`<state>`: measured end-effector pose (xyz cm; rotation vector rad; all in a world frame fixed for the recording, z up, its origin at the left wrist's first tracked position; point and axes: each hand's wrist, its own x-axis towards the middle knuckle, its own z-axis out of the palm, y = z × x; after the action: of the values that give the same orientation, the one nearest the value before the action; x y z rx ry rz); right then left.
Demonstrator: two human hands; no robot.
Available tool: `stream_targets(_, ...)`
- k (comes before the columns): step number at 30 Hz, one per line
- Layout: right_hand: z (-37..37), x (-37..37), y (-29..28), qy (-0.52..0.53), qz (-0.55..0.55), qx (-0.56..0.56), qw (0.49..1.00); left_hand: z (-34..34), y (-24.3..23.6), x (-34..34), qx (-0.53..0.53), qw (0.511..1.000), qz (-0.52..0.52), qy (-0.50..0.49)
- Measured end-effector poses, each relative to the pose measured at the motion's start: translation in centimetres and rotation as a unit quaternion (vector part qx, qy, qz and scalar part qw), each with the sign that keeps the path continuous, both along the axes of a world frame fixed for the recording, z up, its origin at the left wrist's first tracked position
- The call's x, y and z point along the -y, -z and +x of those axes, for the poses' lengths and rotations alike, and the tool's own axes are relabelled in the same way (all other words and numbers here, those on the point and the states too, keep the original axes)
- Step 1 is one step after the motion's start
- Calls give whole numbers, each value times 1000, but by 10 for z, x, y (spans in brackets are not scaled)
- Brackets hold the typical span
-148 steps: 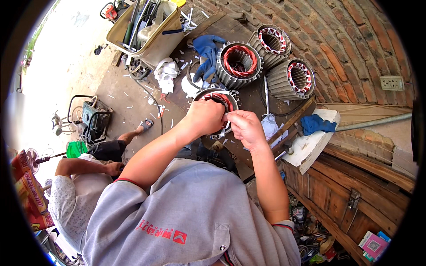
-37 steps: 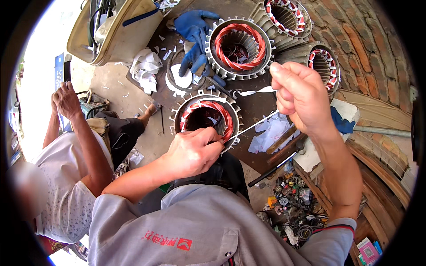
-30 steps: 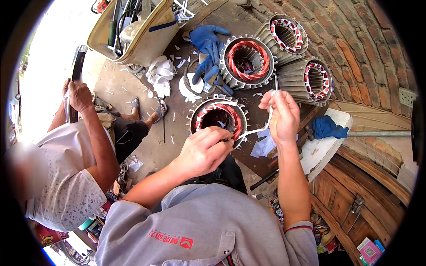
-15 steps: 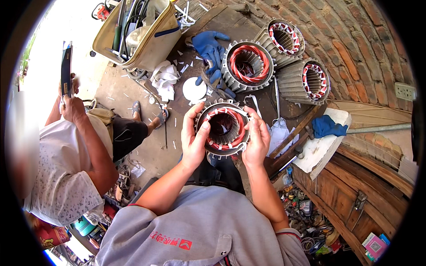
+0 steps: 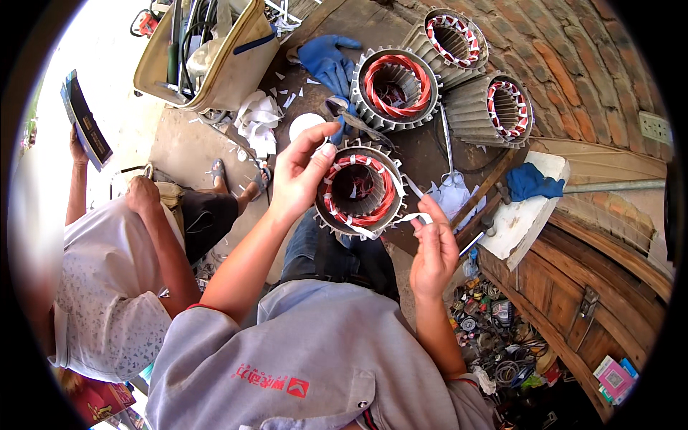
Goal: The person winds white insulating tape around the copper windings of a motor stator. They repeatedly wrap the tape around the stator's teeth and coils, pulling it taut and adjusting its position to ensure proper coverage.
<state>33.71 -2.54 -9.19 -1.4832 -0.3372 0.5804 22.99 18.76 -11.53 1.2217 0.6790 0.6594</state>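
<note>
A motor stator (image 5: 393, 175) with finned metal housing and red windings sits upright in front of me, white lacing tape wrapped around its coil ring. My left hand (image 5: 301, 172) is closed at its far left rim, thumb and forefinger at the edge; a bit of white shows between them. My right hand (image 5: 433, 254) is to the right of the stator, apart from it, pinching a white lacing tape (image 5: 413, 217) that runs to the near right of the windings. Small white scraps lie inside the bore.
Behind stand another stator (image 5: 396, 84) and two laced ones lying tilted by the brick wall. Blue gloves (image 5: 328, 63), scissors (image 5: 450, 154) and a tool bin (image 5: 240, 64) are around. At left a person holds a dark flat box (image 5: 87, 122). A wooden cabinet (image 5: 566, 301) is at right.
My right hand has left the stator's rim and moved right and nearer, drawing white tape out. The left hand has shifted up along the rim. The other person's dark box has tilted and moved left.
</note>
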Motion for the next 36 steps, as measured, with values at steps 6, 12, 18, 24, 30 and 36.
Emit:
stream_targets(6,24,58,-123,-274,-89,111,951,-56,-54,45,-93,917,367,126)
stream_targets(12,-3,70,-157,-557,64,54,826,-60,-72,121,-159,923,349,31)
stream_targets(18,-21,97,-124,-576,59,75,812,-120,-100,157,-162,874,439,-133)
stream_targets(24,-16,121,-88,-531,-26,185,826,-154,-104,189,-199,862,407,-227)
stream_targets(30,-14,127,-73,-420,-72,266,865,-156,-97,202,-238,884,339,-216)
stream_targets(36,1,104,-46,-303,-34,433,848,-159,-106,188,-281,883,372,-61)
